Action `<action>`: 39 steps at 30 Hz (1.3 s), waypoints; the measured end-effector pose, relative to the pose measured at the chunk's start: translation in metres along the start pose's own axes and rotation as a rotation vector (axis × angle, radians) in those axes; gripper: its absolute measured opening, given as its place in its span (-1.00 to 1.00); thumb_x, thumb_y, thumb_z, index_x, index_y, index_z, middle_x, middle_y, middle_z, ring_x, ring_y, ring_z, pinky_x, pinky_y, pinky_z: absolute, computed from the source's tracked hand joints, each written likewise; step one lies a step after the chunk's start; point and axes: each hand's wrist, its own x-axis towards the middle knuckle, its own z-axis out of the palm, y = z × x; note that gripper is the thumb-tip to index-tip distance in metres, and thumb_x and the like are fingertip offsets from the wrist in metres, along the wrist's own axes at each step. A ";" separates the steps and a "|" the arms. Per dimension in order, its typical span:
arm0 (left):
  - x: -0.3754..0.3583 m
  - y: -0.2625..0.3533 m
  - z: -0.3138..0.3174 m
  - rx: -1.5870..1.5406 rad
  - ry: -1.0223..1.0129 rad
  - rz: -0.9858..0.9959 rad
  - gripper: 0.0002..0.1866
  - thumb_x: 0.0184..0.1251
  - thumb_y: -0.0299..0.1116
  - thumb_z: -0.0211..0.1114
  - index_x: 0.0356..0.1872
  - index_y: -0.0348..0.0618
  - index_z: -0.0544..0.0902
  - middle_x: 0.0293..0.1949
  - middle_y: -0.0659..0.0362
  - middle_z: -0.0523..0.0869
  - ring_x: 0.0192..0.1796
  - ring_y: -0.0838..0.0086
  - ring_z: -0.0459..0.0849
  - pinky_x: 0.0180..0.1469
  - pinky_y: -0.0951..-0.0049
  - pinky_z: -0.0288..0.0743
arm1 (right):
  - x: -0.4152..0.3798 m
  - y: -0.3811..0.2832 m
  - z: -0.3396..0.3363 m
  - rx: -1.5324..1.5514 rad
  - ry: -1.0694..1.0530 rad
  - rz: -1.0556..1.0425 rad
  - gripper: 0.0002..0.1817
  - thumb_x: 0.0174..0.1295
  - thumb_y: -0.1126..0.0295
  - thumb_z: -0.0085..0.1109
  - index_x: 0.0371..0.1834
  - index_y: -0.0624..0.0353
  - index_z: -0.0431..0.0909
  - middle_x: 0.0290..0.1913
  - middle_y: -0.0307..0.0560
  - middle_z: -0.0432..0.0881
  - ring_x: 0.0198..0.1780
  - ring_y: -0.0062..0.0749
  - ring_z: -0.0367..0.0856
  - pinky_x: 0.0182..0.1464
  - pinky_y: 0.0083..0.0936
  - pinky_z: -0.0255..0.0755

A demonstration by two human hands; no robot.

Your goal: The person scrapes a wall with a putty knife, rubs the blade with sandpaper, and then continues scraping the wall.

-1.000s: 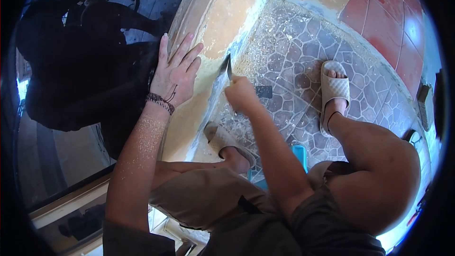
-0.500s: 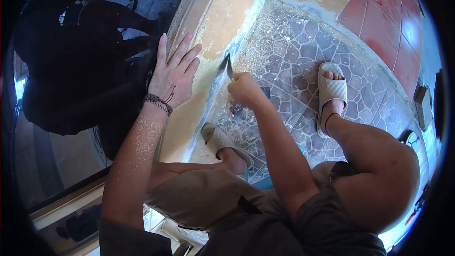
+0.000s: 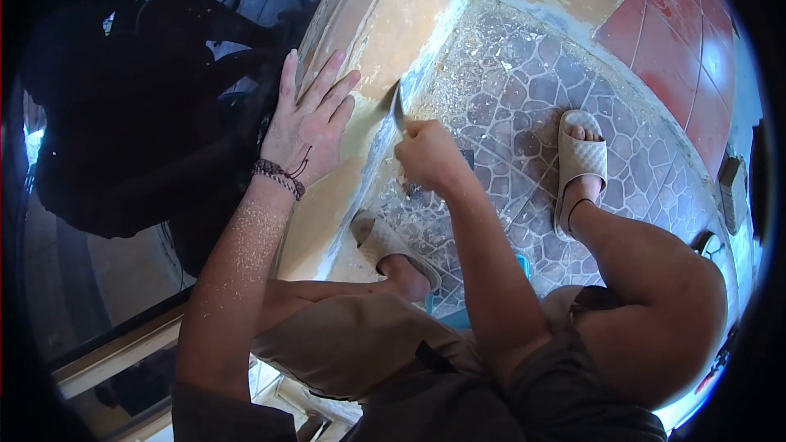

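Observation:
My left hand (image 3: 309,135) lies flat with spread fingers on the wall and the wooden window frame (image 3: 348,12), beside dark glass. My right hand (image 3: 430,155) is closed around a scraper (image 3: 399,110), its handle hidden in my fist. The scraper's metal blade points up and touches or nearly touches the low part of the yellow wall (image 3: 413,20), by the whitish, flaked strip (image 3: 372,168) along its foot. Pale flakes speckle my left forearm.
Pale chips (image 3: 467,57) litter the stone-patterned floor (image 3: 524,98) along the wall. A dark flat object (image 3: 467,159) lies partly behind my right hand. My sandalled feet stand either side of my right arm. Dark window glass (image 3: 123,155) fills the left; red tiles (image 3: 663,33) lie at upper right.
The view has shifted slightly, moving the scene a little to the right. The scraper's blade has turned and appears narrower. My left hand keeps its place on the wall and frame.

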 end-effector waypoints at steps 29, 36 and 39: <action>-0.010 -0.002 0.006 -0.200 0.319 -0.082 -0.46 0.09 -0.54 0.12 0.19 -0.33 0.43 0.45 -0.04 0.20 0.54 0.10 0.00 0.56 0.09 -0.15 | -0.076 -0.006 0.064 -0.175 0.195 -0.307 -0.43 -0.04 0.54 -0.03 0.16 0.46 0.43 -0.40 0.48 0.57 -0.27 0.35 0.61 -0.10 -0.05 0.51; -0.010 -0.007 0.012 -0.272 0.393 -0.071 -0.45 0.11 -0.59 0.10 0.23 -0.29 0.38 0.41 -0.01 0.28 0.51 0.13 0.09 0.56 0.13 -0.12 | -0.085 -0.006 0.078 -0.246 0.249 -0.347 -0.35 -0.05 0.56 -0.06 0.24 0.56 0.32 -0.50 0.50 0.53 -0.37 0.33 0.61 -0.18 -0.02 0.52; -0.010 -0.008 0.018 -0.280 0.437 -0.064 -0.44 0.11 -0.59 0.10 0.24 -0.26 0.37 0.40 0.00 0.30 0.51 0.14 0.11 0.56 0.13 -0.10 | -0.096 -0.012 0.082 -0.206 0.295 -0.419 -0.35 -0.05 0.56 -0.07 0.24 0.58 0.30 -0.51 0.48 0.54 -0.40 0.34 0.61 -0.22 -0.03 0.53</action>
